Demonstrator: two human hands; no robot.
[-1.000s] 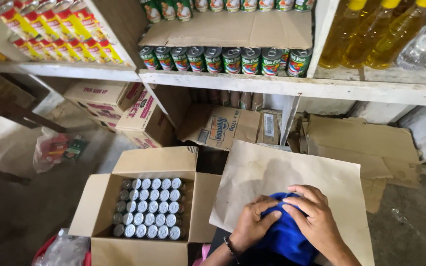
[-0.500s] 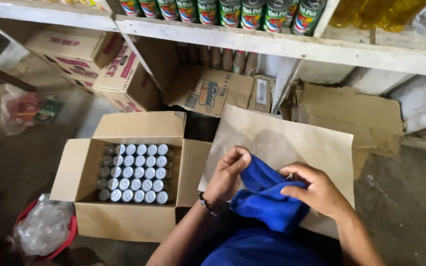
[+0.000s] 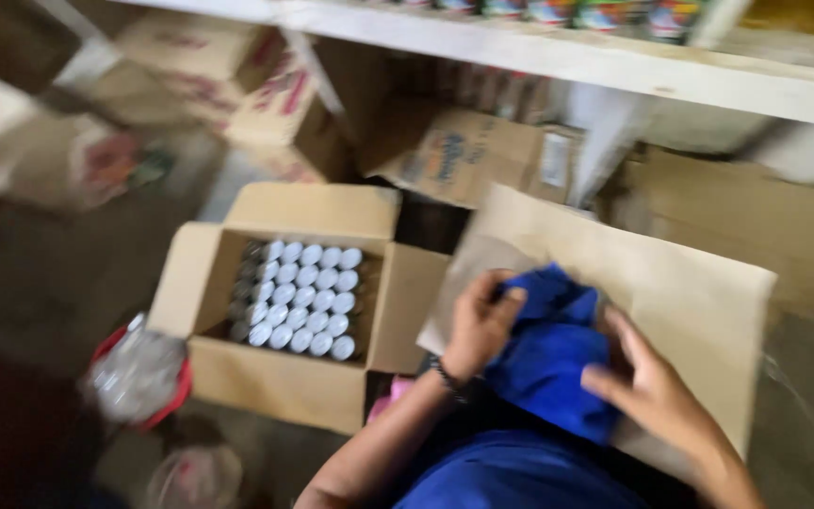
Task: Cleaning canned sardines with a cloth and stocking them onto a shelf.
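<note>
My left hand [image 3: 480,323] and my right hand [image 3: 647,386] both grip a bunched blue cloth [image 3: 550,353] over a flat sheet of brown cardboard [image 3: 699,292] in front of me. The left hand holds the cloth's left side, with a dark band at the wrist. On the cloth's right side, the right hand's fingers press into it. To the left an open cardboard box [image 3: 280,372] holds several rows of silver-topped cans [image 3: 299,297]. The picture is blurred by motion.
A white shelf [image 3: 577,57] with cans runs along the top. Under it lie several cardboard boxes [image 3: 468,155]. A red basket with clear plastic [image 3: 138,377] sits left of the open box. Flattened cardboard [image 3: 765,217] leans at the right.
The view has dropped lower and shifted, so the shelf cans slid out of the top. Both hands kept hold of the blue cloth and worked it, the right hand moving lower.
</note>
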